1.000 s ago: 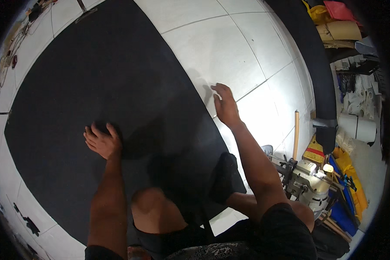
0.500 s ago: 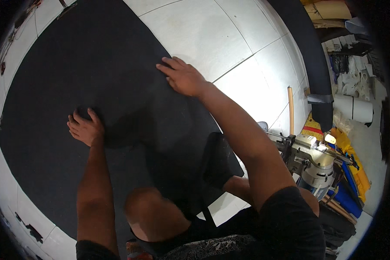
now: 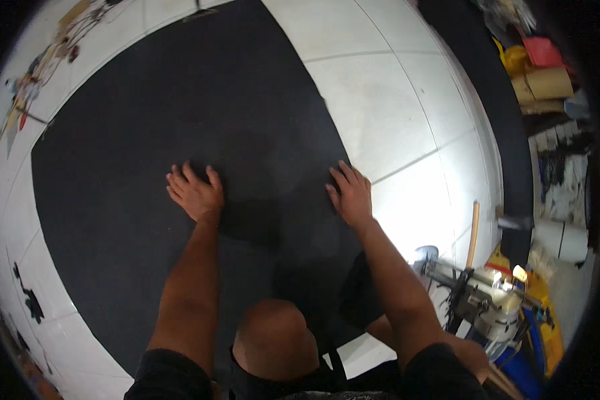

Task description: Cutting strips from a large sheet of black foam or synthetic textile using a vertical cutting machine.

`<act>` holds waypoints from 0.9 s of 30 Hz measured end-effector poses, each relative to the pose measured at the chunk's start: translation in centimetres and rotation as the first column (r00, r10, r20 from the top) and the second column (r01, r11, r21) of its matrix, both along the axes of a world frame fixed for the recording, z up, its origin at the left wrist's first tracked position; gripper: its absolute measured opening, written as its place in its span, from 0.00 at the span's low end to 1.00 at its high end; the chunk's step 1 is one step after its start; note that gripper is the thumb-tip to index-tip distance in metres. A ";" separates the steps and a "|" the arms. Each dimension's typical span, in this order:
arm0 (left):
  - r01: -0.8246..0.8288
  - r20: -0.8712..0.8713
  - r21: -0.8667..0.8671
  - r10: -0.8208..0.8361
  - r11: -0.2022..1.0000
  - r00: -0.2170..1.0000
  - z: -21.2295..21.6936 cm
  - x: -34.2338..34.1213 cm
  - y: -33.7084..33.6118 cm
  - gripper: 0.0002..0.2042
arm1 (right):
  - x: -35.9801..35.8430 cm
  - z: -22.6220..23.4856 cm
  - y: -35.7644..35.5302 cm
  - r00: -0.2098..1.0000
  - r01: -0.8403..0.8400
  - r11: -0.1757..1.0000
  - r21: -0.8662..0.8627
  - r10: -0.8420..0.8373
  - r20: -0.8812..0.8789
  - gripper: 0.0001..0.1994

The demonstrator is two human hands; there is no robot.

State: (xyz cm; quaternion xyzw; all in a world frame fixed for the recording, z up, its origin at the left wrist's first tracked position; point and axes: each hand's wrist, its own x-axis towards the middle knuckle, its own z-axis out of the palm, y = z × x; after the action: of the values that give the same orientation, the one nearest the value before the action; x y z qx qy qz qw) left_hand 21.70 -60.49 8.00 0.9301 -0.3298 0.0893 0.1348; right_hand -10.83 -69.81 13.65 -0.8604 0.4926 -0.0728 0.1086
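Observation:
A large dark sheet of cloth-like material (image 3: 180, 100) lies spread flat on the floor beneath me. Near its middle my left hand (image 3: 199, 195) rests on it, fingers spread and holding nothing. My right hand (image 3: 353, 197) lies at the sheet's right edge, palm down with fingers apart, also holding nothing. My bent knee (image 3: 277, 340) is over the near part of the sheet and covers some of it.
White floor tiles (image 3: 387, 100) surround the sheet. At the lower right stands a metal machine with a motor (image 3: 500, 313), beside a wooden stick (image 3: 474, 233). A long black roll (image 3: 513, 147) runs along the right. Cords and small tools (image 3: 63, 50) lie far left.
The view has shifted, so the sheet and machine sit differently in it. My right hand has come nearer along the sheet's right edge. Both hands remain flat on the sheet.

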 end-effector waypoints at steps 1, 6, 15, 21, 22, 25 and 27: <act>0.011 -0.021 0.003 -0.010 1.000 1.000 0.1 0.0 0.1 0.28 | 0.4 0.0 0.8 0.999 -0.029 1.000 -0.010 0.029 0.014 0.22; 0.015 -0.101 0.004 -0.014 1.000 0.995 0.8 0.0 0.2 0.28 | 1.7 -0.5 4.4 0.998 0.065 0.998 -0.021 -0.065 -0.019 0.21; -0.001 -0.167 0.000 0.001 1.000 0.986 1.5 -0.4 0.5 0.28 | 2.0 -2.8 7.4 0.995 0.064 0.998 -0.003 -0.063 0.082 0.21; -0.005 -0.142 -0.014 0.003 1.000 0.990 1.1 0.0 0.5 0.28 | 3.6 -2.4 6.3 0.992 -0.127 0.992 -0.020 0.127 0.023 0.20; -0.002 -0.131 -0.011 0.000 1.000 0.991 1.0 0.0 0.7 0.28 | 4.7 -2.3 6.0 0.975 -0.221 0.975 -0.013 0.221 0.016 0.20; -0.001 -0.137 -0.003 0.001 1.000 0.991 1.1 -0.3 0.2 0.28 | 7.5 -2.9 3.5 0.974 -0.216 0.974 -0.062 0.220 0.055 0.20; -0.004 -0.133 0.000 0.004 1.000 0.991 1.2 -0.3 0.2 0.28 | 9.1 -3.2 1.8 0.972 -0.217 0.972 -0.084 0.224 0.072 0.20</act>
State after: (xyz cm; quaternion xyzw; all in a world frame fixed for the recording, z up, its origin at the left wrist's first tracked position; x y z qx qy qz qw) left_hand 21.38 -60.27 9.24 0.9345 -0.3184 0.0276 0.1566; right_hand -1.73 -68.03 10.50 -0.9096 0.3861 -0.1135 0.1033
